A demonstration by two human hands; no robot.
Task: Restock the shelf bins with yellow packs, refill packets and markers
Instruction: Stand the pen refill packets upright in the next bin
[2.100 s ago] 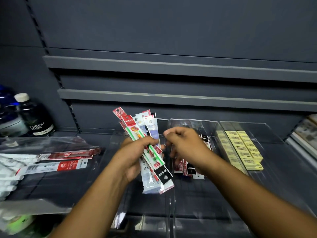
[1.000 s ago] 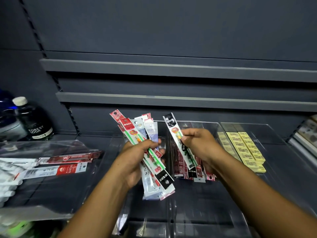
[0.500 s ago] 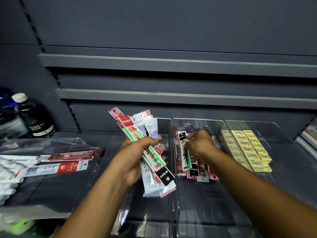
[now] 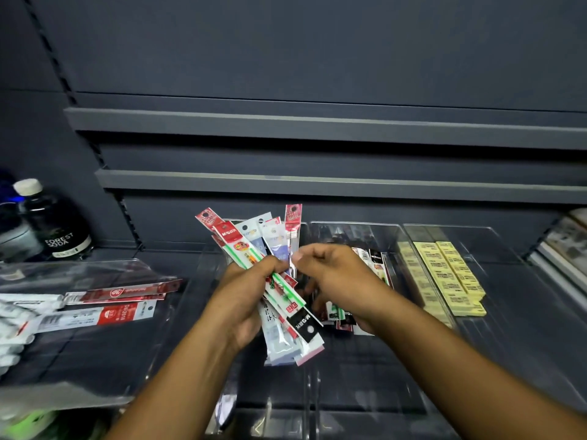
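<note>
My left hand grips a fanned bundle of long refill packets over the clear shelf bins. My right hand pinches one red-topped refill packet at the right side of the fan. Behind my right hand, several refill packets lie in the middle clear bin. Yellow packs lie in rows in the clear bin to the right. White markers show at the far left edge.
Loose refill packets and a clear plastic bag lie in the left tray. A dark soda bottle stands at the back left. Grey shelf rails run across the back wall. Printed goods sit at the far right.
My right hand let go of the black-topped packet in the middle bin and came back to the bundle, where it now pinches a red-topped packet. My left hand stayed put.
</note>
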